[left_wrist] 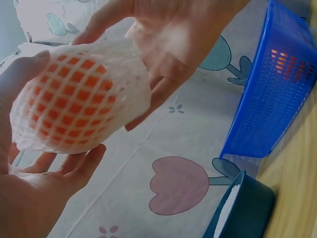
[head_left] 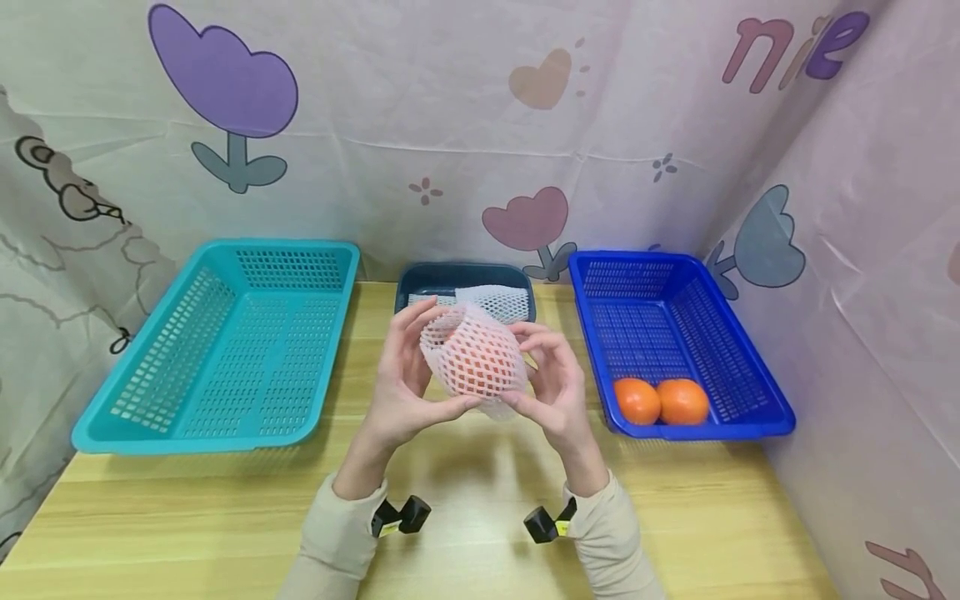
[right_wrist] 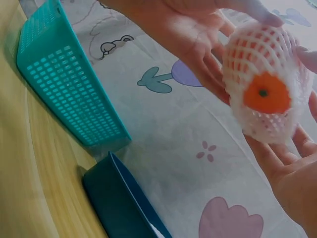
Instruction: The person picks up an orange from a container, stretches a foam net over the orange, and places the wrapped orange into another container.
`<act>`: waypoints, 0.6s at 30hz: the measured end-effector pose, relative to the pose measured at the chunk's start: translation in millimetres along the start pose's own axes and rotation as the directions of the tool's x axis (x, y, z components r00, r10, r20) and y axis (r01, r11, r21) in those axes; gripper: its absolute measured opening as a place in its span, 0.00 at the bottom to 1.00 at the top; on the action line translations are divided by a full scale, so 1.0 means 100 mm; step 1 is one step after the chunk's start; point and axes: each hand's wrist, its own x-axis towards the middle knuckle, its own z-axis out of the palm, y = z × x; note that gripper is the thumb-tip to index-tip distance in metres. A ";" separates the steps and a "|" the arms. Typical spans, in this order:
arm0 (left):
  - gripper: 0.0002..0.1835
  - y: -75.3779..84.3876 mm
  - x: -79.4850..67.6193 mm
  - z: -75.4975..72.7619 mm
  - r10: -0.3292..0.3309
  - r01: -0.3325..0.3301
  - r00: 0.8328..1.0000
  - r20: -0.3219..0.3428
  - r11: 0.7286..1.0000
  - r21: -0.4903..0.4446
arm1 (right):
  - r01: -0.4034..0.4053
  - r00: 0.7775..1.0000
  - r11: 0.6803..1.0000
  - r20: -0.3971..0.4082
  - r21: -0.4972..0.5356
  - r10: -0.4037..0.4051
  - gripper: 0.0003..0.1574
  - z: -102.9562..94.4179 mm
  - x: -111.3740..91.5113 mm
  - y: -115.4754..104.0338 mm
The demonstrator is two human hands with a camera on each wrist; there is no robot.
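Note:
Between both hands, above the table, is an orange inside a white foam net sleeve. My left hand grips the sleeve from the left, thumb at its lower front and fingers behind. From the other side my right hand holds it, thumb low and fingers around the upper right. The right wrist view shows the fruit's green stem end bare in the sleeve's open end. Orange skin shows through the mesh in the left wrist view. Part of the fingers is hidden behind the fruit.
A turquoise basket stands at the left. The blue basket at the right holds two oranges in its near corner. Behind the hands, a dark teal bin contains white foam nets. A printed cloth hangs behind the table.

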 end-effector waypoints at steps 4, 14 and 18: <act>0.57 0.00 -0.01 0.01 0.001 -0.001 1.000 -0.014 1.000 -0.027 | -0.021 1.000 0.999 0.001 0.044 0.021 0.26 -0.01 -0.04 0.02; 0.55 -0.01 0.01 0.03 0.037 -0.037 0.999 -0.006 0.997 -0.066 | -0.055 0.998 0.988 0.003 0.143 0.056 0.32 0.00 -0.06 0.03; 0.52 -0.01 0.02 0.04 0.033 -0.032 0.999 0.004 0.991 -0.126 | -0.051 0.998 0.982 0.039 0.180 0.045 0.43 0.00 -0.04 0.03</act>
